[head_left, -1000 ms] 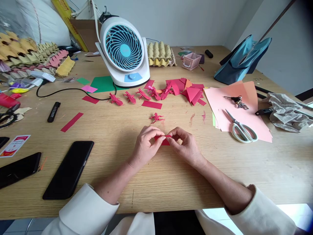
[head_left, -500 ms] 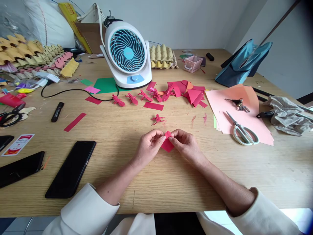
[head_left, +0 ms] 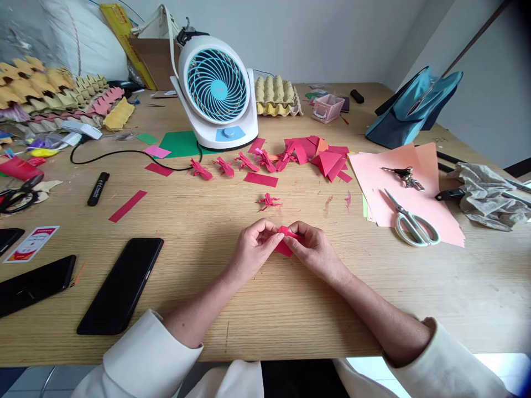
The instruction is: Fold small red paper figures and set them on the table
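Note:
Between my two hands is a small folded piece of red paper (head_left: 284, 248), low over the table. My left hand (head_left: 258, 246) pinches its left side between thumb and fingers. On the other side, my right hand (head_left: 314, 247) pinches the paper too, thumb pressed near its top. Fingers cover much of the folds. Just beyond the hands lies a red folded paper figure (head_left: 269, 201) with thin legs. Farther back, several similar red figures (head_left: 224, 166) form a row, beside a heap of red paper pieces (head_left: 327, 163).
A white fan (head_left: 217, 83) stands at the back. White-handled scissors (head_left: 412, 221) and keys (head_left: 406, 177) lie on pink paper sheets (head_left: 369, 188) at right. At left are a black phone (head_left: 121, 286), a marker (head_left: 98, 189) and a red paper strip (head_left: 128, 206).
The red paper has shifted in my fingers: its right side now shows a raised flap under my right hand, and less of its lower part is visible. My left hand barely moved.

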A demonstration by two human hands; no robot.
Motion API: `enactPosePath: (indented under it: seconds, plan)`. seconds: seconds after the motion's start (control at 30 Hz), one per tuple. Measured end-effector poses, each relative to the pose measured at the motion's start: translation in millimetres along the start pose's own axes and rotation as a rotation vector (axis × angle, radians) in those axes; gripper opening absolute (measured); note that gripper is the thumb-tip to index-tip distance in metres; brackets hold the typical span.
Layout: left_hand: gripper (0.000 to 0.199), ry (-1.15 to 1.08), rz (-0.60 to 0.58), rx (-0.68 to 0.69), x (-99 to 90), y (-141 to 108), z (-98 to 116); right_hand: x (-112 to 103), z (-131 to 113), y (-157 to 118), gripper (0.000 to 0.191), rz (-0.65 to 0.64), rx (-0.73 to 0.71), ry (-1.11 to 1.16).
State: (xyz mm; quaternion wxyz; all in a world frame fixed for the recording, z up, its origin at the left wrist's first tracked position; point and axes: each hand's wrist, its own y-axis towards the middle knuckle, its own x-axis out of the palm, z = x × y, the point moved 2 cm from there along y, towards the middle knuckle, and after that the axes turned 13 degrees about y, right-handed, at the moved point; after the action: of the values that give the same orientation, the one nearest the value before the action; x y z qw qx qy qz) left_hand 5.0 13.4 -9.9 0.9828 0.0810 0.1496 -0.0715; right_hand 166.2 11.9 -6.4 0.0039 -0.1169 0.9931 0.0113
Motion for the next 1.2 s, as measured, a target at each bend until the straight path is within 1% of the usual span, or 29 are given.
enactPosePath:
  seconds: [0.23,0.37,0.53,0.67,0.87,0.97,1.07,1.2]
  plan:
    - [0.015,0.017,0.080,0.034,-2.4,2.1,3.3,-0.2,-8.1,-2.1,0.018,0.022,-0.048,-0.080]
    - [0.016,-0.029,0.079,-0.021,-1.8,1.1,5.7,0.5,-7.9,-2.5,0.016,0.019,-0.067,-0.087]
    - [0.021,-0.075,0.087,-0.105,1.6,-2.3,3.3,0.9,-6.3,-2.8,0.015,0.026,-0.065,-0.088]
    - [0.023,-0.108,0.091,-0.128,2.9,-2.4,2.3,0.8,-5.0,-2.5,0.017,0.032,-0.052,-0.075]
    - [0.024,-0.120,0.042,-0.162,0.3,-0.3,1.5,-0.1,-4.3,-2.4,0.017,0.047,-0.042,-0.070]
    - [0.023,-0.077,0.045,-0.135,-0.9,0.2,0.2,-0.7,-5.5,-3.0,0.016,0.046,-0.043,-0.078]
    - [0.023,-0.043,0.053,-0.099,-1.1,0.7,-0.4,-0.7,-6.6,-3.1,0.015,0.015,-0.044,-0.093]
    - [0.022,-0.054,0.008,-0.096,0.6,1.0,-1.3,-1.0,-7.6,-2.4,0.016,0.010,-0.038,-0.115]
